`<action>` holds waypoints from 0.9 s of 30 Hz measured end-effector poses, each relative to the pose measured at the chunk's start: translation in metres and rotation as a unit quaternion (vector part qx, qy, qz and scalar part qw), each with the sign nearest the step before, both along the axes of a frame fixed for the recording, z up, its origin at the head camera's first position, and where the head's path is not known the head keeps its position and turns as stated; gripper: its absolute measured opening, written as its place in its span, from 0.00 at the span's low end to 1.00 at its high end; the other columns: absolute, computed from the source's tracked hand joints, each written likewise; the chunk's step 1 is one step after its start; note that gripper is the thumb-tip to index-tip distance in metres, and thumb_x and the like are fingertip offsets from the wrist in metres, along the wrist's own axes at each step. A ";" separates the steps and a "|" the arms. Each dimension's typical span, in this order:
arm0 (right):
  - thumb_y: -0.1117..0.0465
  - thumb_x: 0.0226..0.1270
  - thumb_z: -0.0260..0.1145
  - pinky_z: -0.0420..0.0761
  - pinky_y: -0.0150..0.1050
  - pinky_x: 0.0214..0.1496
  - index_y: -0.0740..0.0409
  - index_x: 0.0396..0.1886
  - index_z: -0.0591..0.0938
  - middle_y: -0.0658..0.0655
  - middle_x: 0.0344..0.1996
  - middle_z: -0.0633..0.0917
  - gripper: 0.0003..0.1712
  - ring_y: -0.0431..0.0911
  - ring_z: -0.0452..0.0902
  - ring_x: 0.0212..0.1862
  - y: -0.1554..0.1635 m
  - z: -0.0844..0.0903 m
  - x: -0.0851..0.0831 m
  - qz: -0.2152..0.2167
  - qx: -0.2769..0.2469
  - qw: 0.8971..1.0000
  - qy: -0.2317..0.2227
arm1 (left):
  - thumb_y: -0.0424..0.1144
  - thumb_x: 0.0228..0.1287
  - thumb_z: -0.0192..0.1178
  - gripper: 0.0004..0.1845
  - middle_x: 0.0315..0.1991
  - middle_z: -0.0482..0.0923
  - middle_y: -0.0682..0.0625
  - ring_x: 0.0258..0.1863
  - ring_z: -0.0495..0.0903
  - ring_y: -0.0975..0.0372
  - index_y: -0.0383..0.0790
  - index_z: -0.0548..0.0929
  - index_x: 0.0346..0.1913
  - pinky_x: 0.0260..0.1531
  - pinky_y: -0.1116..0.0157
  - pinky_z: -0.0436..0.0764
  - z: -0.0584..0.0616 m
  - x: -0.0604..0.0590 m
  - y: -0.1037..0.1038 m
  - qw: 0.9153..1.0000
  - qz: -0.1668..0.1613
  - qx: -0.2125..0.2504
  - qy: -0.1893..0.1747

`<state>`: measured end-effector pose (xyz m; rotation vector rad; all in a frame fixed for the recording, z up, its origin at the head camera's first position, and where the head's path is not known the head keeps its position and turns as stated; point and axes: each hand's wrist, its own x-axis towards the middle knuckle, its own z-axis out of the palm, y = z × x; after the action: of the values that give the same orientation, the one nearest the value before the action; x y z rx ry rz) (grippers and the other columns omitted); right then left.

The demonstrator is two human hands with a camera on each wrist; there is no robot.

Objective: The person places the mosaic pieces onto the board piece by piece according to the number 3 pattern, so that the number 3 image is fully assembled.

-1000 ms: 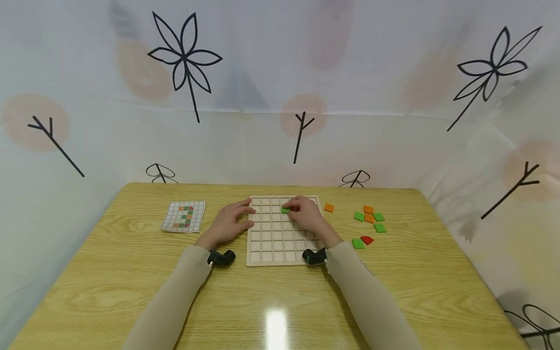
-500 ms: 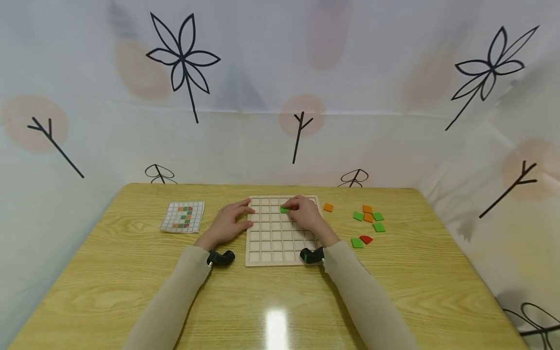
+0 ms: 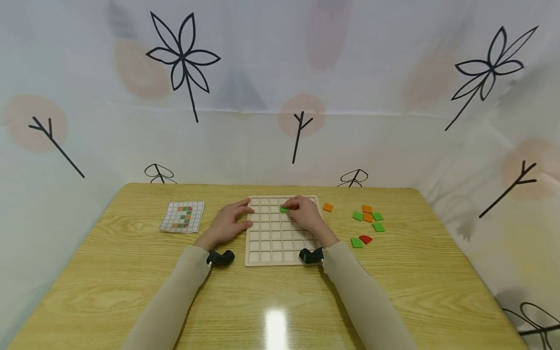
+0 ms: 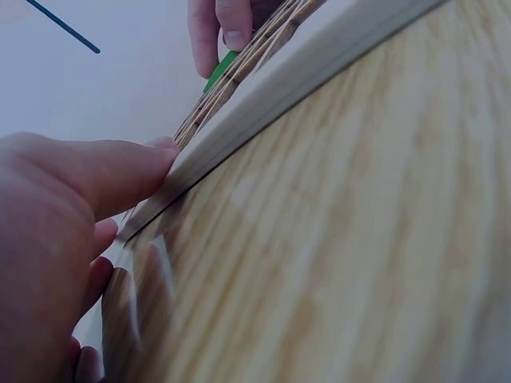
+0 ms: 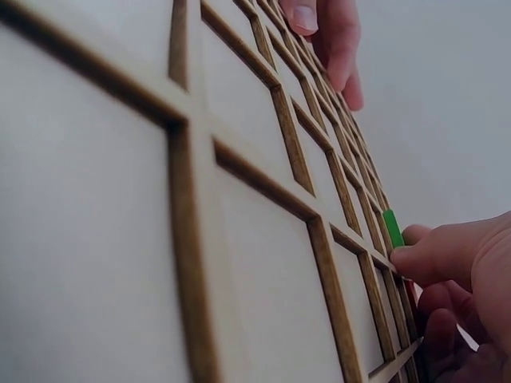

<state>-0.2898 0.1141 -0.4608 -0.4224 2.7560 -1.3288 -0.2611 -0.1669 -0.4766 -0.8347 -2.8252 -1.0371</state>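
Note:
A pale wooden grid board (image 3: 271, 245) lies at the middle of the table. My left hand (image 3: 225, 224) rests at its left edge, fingers spread and touching the frame. In the left wrist view the thumb (image 4: 128, 171) lies against the board's side. My right hand (image 3: 305, 214) is over the board's upper part, pinching a green square tile (image 3: 284, 209) between thumb and fingers. From the right wrist, the green tile (image 5: 393, 229) stands tilted at the grid. A bit of red (image 5: 411, 295) shows under that hand, mostly hidden.
A paper card (image 3: 181, 217) with a coloured grid pattern lies left of the board. To the right are several loose green tiles (image 3: 378, 227), some orange tiles (image 3: 328, 207) and a red quarter-round piece (image 3: 365, 239). A patterned cloth (image 3: 245, 146) hangs behind the table.
Both hands keep nearly the same place, the right still pinching the green tile at the same spot on the board. The whole view has shifted very slightly.

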 end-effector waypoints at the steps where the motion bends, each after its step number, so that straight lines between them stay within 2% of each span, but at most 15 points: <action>1: 0.68 0.68 0.66 0.79 0.47 0.53 0.58 0.47 0.89 0.57 0.56 0.80 0.12 0.53 0.77 0.53 0.000 0.000 0.000 0.000 -0.001 1.000 0.001 | 0.47 0.72 0.61 0.21 0.76 0.58 0.46 0.73 0.58 0.46 0.43 0.80 0.63 0.70 0.39 0.51 0.000 0.000 0.000 1.000 0.000 0.000 0.000; 19: 0.68 0.68 0.67 0.79 0.47 0.54 0.60 0.45 0.90 0.57 0.55 0.81 0.10 0.53 0.77 0.54 0.001 0.000 0.000 -0.004 -0.016 1.000 0.006 | 0.46 0.72 0.61 0.21 0.76 0.58 0.46 0.73 0.58 0.45 0.43 0.80 0.62 0.70 0.39 0.51 0.002 0.000 0.000 1.000 0.001 -0.003 0.004; 23: 0.69 0.69 0.65 0.79 0.47 0.54 0.60 0.45 0.89 0.57 0.54 0.81 0.10 0.53 0.77 0.54 0.005 -0.001 -0.001 -0.005 -0.045 0.999 0.002 | 0.47 0.72 0.61 0.21 0.76 0.59 0.46 0.73 0.58 0.45 0.43 0.80 0.62 0.70 0.39 0.51 0.001 0.000 0.000 1.000 0.000 -0.005 0.007; 27: 0.70 0.70 0.63 0.79 0.41 0.46 0.59 0.49 0.88 0.56 0.53 0.81 0.13 0.50 0.77 0.49 0.012 0.001 -0.002 -0.014 -0.082 0.996 -0.016 | 0.47 0.72 0.61 0.21 0.76 0.59 0.46 0.73 0.58 0.46 0.43 0.80 0.62 0.70 0.39 0.51 0.000 0.000 0.000 1.000 0.002 -0.007 0.003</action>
<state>-0.2914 0.1259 -0.4598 -0.3691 2.6471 -1.5610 -0.2615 -0.1668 -0.4765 -0.8325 -2.8316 -1.0137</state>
